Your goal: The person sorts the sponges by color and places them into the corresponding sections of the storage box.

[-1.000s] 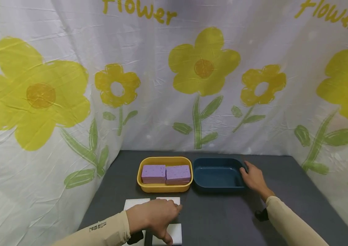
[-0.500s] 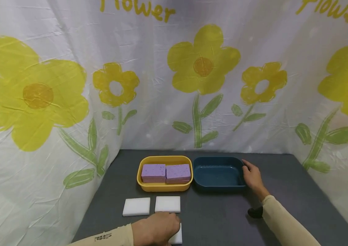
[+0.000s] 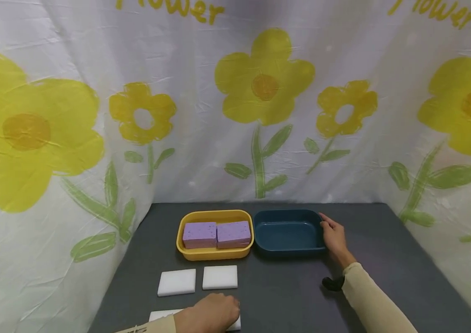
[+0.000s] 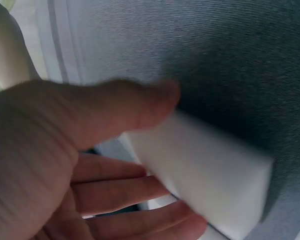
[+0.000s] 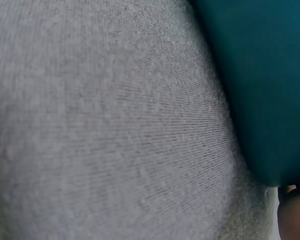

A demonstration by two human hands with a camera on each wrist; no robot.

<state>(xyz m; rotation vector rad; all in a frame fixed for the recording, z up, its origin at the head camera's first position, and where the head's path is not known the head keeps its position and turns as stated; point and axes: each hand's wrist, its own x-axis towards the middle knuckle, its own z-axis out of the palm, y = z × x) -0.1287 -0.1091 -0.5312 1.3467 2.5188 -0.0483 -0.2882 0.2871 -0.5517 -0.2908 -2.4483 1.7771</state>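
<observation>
We are finding the left hand pinching a white block — the right hand is clamping the blue tray by its rim, presumably steadying it.

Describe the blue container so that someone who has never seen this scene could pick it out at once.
In the head view, find the dark grey tabletop below the flower-printed curtain. At its far side, just right of the yellow container, sits the rounded dark blue container. Nothing shows inside it, while the similarly shaped yellow one holds purple sponges.
</observation>
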